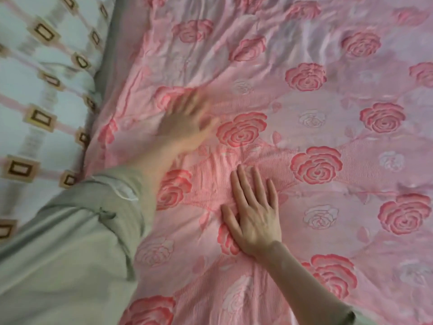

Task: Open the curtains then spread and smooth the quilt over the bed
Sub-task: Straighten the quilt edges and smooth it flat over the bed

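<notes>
Pink rose-print quilt (304, 113) covers the bed, creased. I've got my right hand (255, 219) flat on it, fingers (243, 184) spread, gripping nothing. Left hand (187, 123) beyond it is blurred, open on the quilt. Checked pillow (42, 90) left of the quilt.

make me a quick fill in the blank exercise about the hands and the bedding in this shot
1. The right hand lies flat, palm ____, on the pink rose-patterned quilt.
2. The hand that looks blurred is the ____ hand.
3. The big flowers woven into the quilt are ____.
4. The white fabric with brown rectangles lies at the ____ edge of the view.

Missing words: down; left; roses; left
</notes>
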